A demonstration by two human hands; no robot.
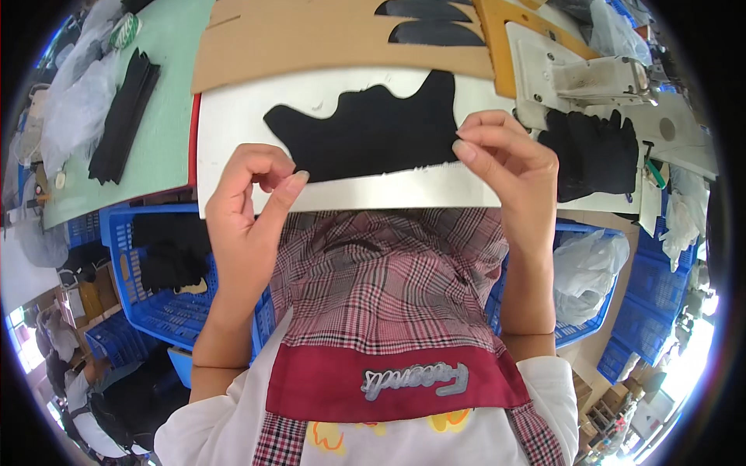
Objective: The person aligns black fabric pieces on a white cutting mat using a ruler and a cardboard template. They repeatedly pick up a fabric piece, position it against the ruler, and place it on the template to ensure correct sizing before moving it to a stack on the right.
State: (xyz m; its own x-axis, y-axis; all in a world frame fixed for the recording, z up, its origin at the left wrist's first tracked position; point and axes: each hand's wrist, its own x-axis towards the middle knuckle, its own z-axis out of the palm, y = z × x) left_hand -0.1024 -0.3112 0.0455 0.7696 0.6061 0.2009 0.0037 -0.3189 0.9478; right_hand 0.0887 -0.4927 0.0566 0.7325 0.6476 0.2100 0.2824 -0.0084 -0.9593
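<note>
Black fabric lies long axis crosswise, prongs away; left hand and right hand pinch its ends.

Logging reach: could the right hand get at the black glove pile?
Probably yes: the black glove pile lies close beside the right hand, nothing visibly between, though its fingertips are at the black fabric.

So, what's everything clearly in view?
fabric: 1, black, between hands
worktop: 1, white, under fabric
cardboard: 1, brown, beyond fabric
curved pieces: 2, dark, on cardboard
machine: 1, white, upper right
glove pile: 1, black, right
table: 1, green, left
strip bundle: 1, black, on table
roll: 1, green, upper left
baskets: several, blue, both sides
plastic bags: several, clear, both sides
apron: 1, red-checked, worn
left hand: 1, bare, fabric's left
right hand: 1, bare, fabric's right
</note>
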